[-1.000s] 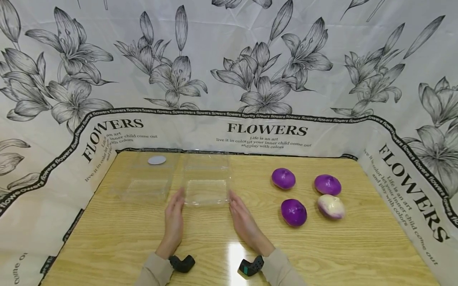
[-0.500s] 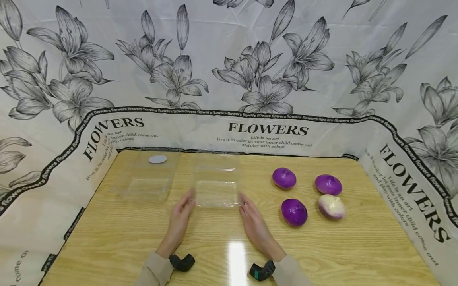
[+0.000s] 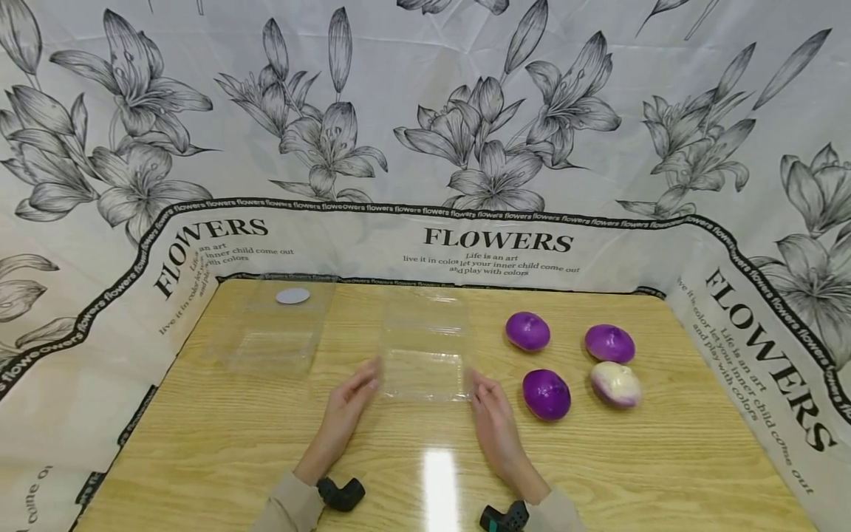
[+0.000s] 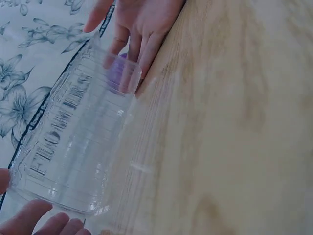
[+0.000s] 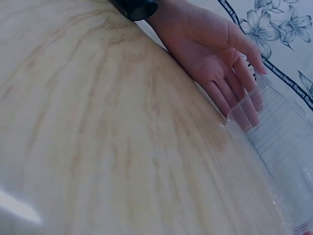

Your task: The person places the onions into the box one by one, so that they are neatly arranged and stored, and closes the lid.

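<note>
A clear plastic clamshell box (image 3: 424, 375) stands on the wooden table with its lid (image 3: 427, 314) folded back. My left hand (image 3: 344, 405) touches its left side, and my right hand (image 3: 497, 423) is at the opposite side near the front corner. In the left wrist view, the right hand's extended fingers (image 4: 133, 58) lie along the outside wall, with the thumb spread apart. Through the clear wall in the right wrist view, the left hand's fingers (image 5: 239, 95) also look fairly straight, with the thumb near the rim. The box holds nothing visible.
Another open clear box (image 3: 269, 351), with a white oval label (image 3: 293, 295), stands to the left. Several purple, onion-like vegetables lie at the right, including a nearer one (image 3: 547, 394) close to my right hand and a partly cream one (image 3: 616, 384). Flowered cloth (image 3: 499, 251) walls the table.
Both hands have shifted to the right with the middle box, and it now sits slightly closer to me. The other box and the purple vegetables stay where they were.
</note>
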A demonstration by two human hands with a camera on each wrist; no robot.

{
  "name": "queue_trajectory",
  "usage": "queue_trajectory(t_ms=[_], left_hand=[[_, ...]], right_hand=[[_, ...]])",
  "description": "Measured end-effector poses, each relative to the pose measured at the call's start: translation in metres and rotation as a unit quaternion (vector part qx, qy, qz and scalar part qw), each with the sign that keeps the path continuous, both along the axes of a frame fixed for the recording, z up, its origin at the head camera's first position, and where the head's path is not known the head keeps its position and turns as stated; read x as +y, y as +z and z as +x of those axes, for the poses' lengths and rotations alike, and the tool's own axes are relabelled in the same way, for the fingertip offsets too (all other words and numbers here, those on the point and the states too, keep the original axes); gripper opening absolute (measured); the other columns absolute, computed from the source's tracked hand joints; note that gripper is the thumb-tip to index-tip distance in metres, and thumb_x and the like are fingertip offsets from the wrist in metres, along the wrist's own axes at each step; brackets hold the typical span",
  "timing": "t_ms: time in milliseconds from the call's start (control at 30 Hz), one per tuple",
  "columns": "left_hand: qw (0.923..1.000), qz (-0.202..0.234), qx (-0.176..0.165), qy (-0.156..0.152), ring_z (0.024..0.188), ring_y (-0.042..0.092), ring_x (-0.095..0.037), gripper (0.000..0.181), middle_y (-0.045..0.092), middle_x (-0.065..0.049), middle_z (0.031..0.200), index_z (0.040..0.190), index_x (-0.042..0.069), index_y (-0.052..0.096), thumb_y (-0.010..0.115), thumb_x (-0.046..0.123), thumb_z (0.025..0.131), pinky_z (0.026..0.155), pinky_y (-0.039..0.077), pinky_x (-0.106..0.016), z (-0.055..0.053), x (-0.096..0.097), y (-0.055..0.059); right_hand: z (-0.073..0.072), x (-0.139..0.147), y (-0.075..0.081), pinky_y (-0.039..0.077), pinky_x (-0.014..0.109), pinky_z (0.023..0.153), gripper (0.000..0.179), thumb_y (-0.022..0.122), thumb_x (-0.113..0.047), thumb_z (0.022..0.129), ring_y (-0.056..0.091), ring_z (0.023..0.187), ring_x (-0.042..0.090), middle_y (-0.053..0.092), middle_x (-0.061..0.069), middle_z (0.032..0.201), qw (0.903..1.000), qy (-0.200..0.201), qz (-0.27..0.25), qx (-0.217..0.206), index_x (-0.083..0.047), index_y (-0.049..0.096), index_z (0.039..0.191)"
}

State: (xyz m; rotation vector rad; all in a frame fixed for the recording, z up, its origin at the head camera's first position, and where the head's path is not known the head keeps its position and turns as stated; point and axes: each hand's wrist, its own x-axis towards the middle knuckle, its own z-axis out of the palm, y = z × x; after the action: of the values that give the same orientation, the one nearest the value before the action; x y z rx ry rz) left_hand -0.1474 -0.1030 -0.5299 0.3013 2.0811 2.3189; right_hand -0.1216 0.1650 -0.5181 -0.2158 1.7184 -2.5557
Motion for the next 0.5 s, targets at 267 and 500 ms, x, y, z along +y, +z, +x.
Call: queue_trajectory(t_ms=[267, 500], left_hand=[[0.9985, 0.038, 0.04, 0.004, 0.134, 0.043, -0.042, 0.029, 0.044, -0.034, 0.143, 0.114, -0.023, 0.053, 0.063, -0.006, 0.093, 0.104, 0.043, -0.021, 0.0002, 0.0032, -0.0035], [0.9978, 0.035, 0.055, -0.009, 0.136, 0.037, -0.047, 0.048, 0.039, -0.035, 0.144, 0.127, -0.016, 0.04, 0.067, -0.01, 0.088, 0.111, 0.04, -0.031, -0.0002, 0.0048, -0.0037]], right_hand=[[0.0011, -0.0036, 0.0024, 0.024, 0.027, 0.119, 0.013, 0.043, -0.013, 0.106, 0.022, 0.148, 0.032, 0.026, 0.029, 0.152, 0.9979, -0.061, 0.018, -0.012, -0.002, 0.043, 0.114], [0.0, -0.004, -0.0005, 0.033, 0.021, 0.113, 0.02, 0.042, -0.004, 0.103, 0.042, 0.135, 0.017, 0.045, 0.013, 0.137, 0.9962, -0.084, 0.018, -0.016, 0.005, 0.041, 0.12]])
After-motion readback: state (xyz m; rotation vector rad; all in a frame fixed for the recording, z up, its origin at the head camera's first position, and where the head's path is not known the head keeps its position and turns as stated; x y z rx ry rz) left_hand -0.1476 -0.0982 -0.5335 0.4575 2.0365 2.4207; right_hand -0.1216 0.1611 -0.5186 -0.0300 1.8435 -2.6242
